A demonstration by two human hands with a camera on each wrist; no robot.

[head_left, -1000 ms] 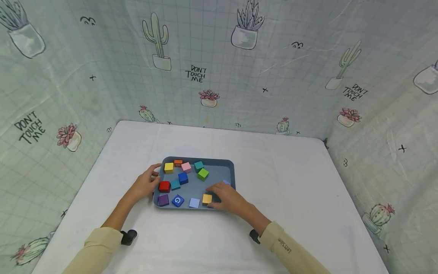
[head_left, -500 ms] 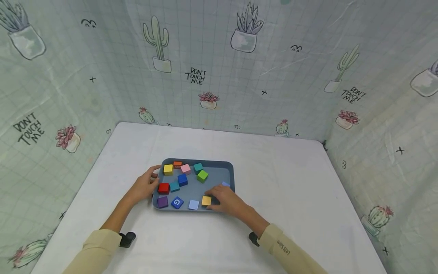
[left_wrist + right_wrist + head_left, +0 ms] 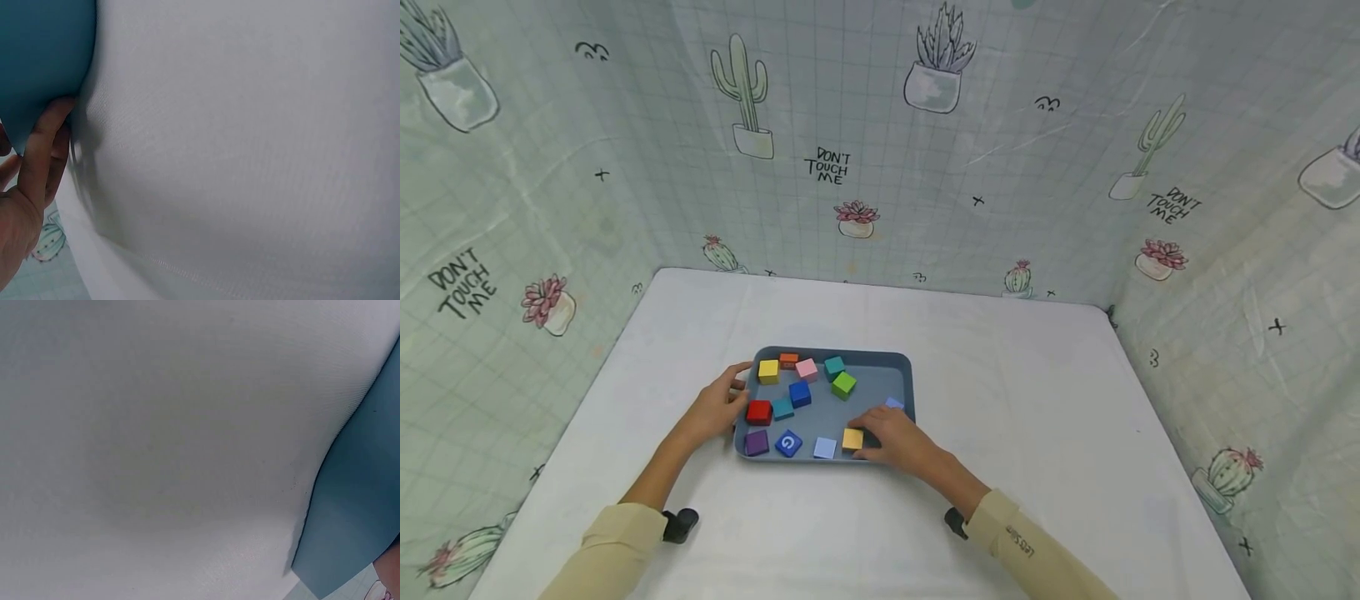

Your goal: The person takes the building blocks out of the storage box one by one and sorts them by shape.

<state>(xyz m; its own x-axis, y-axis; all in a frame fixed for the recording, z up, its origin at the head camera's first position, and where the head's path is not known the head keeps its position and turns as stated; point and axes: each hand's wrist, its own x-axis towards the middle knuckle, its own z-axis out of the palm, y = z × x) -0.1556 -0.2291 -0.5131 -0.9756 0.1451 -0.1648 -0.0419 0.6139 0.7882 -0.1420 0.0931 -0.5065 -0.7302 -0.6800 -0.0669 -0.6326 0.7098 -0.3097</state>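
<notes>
A blue-grey tray (image 3: 880,357) of small coloured cubes stands on the white table. My right hand (image 3: 898,437) reaches over its near right corner and pinches an orange-yellow cube (image 3: 852,440) between thumb and fingers. Left of that cube lies a pale blue one (image 3: 824,448). Beyond my knuckles a periwinkle cube (image 3: 894,402) is partly hidden. The fingers of my left hand (image 3: 718,408) rest against the tray's left outer wall; in the left wrist view they touch the tray side (image 3: 44,50). A bit of my right hand (image 3: 392,569) shows in the right wrist view.
More cubes lie across the tray's left half: red (image 3: 759,412), purple (image 3: 756,442), a lettered blue one (image 3: 788,443), yellow (image 3: 768,372), pink (image 3: 807,370), and green (image 3: 844,385). White table (image 3: 1000,417) surrounds the tray, with cactus-print cloth (image 3: 925,167) behind.
My right fingers have drawn slightly closer around the orange-yellow cube. My left hand stays at the tray's side, and the cubes keep their places. The head view has shifted slightly.
</notes>
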